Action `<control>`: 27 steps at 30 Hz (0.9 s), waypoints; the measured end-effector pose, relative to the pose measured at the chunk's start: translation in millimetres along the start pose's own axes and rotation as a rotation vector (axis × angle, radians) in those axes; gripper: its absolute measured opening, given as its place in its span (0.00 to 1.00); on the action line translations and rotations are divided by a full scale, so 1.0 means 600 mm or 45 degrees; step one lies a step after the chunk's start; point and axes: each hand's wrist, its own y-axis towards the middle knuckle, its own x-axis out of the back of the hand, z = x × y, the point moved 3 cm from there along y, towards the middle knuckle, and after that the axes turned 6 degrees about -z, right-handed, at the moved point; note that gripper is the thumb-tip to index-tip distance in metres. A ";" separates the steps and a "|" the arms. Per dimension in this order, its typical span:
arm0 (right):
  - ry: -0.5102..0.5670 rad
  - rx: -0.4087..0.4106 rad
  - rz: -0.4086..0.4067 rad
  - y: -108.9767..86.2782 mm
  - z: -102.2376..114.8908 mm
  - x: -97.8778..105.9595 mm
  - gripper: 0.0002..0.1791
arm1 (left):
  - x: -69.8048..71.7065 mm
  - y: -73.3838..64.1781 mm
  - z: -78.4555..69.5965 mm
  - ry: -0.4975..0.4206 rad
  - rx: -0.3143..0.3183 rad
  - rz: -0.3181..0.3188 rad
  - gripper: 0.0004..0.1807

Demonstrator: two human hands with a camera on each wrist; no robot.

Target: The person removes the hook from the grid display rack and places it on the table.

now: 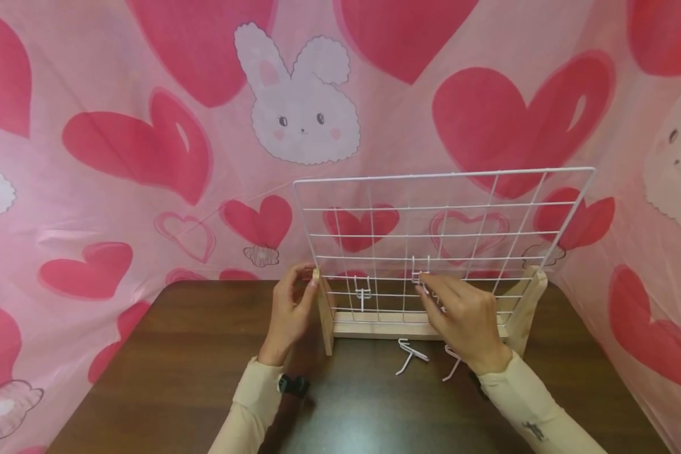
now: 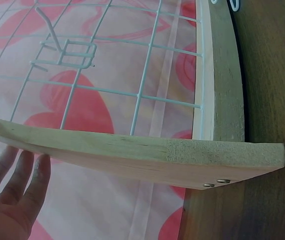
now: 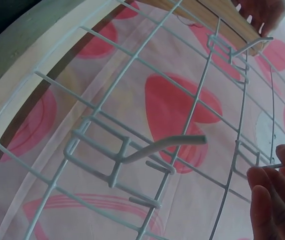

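A white wire grid (image 1: 445, 175) stands tilted in a wooden stand (image 1: 386, 326). My left hand (image 1: 291, 309) pinches the upper end of the stand's left side board (image 2: 132, 155), thumb on one face and fingers on the other. With thumb and fingertips, my right hand (image 1: 465, 315) pinches the prong of a white wire hook (image 3: 247, 155) at the middle of the grid. Another hook (image 1: 363, 291) hangs on the grid to its left. A lower hook (image 3: 117, 155) hangs on the grid too, mostly hidden behind my right hand in the head view.
Two loose hooks lie on the dark wooden table in front of the stand: a white hook (image 1: 411, 353) and a pinkish hook (image 1: 451, 362), partly covered by my right hand. A pink heart-and-rabbit cloth (image 1: 204, 145) hangs behind the table (image 1: 204, 378).
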 end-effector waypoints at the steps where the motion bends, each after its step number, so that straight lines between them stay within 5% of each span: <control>1: 0.004 0.000 0.004 0.001 0.000 0.000 0.17 | 0.000 0.001 0.000 -0.003 -0.004 -0.001 0.14; 13: 0.022 0.064 -0.113 0.008 0.005 0.004 0.22 | -0.001 0.000 0.001 -0.013 0.004 0.004 0.14; 27: 0.044 0.101 -0.201 0.023 0.007 0.018 0.17 | -0.001 0.000 0.000 -0.017 -0.013 0.003 0.15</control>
